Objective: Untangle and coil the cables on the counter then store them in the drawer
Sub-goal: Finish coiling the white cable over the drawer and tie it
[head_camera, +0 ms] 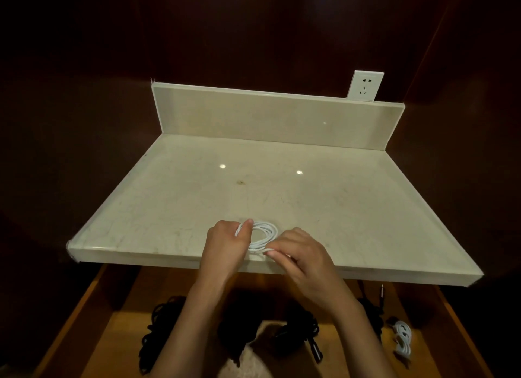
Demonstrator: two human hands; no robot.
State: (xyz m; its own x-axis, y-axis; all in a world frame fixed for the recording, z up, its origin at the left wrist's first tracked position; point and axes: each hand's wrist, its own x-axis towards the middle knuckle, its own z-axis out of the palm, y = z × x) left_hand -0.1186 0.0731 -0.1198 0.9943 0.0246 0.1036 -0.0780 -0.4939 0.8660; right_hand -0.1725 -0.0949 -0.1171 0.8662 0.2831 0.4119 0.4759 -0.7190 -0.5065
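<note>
While both hands work at the counter's [174, 197] front edge, left hand [225, 243] fingers curl round the white cable coil's [263, 235] left side, thumb on top; right hand [298, 253] pinches its near strand. Open drawer [93, 315] below holds black cable bundles [159, 331] and a small white cable [402, 339] at right

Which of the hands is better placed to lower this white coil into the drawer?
Left, probably. The left hand grips the white coil's bundled loops, while the right hand only pinches a strand at its near edge. The open drawer lies directly below.
</note>
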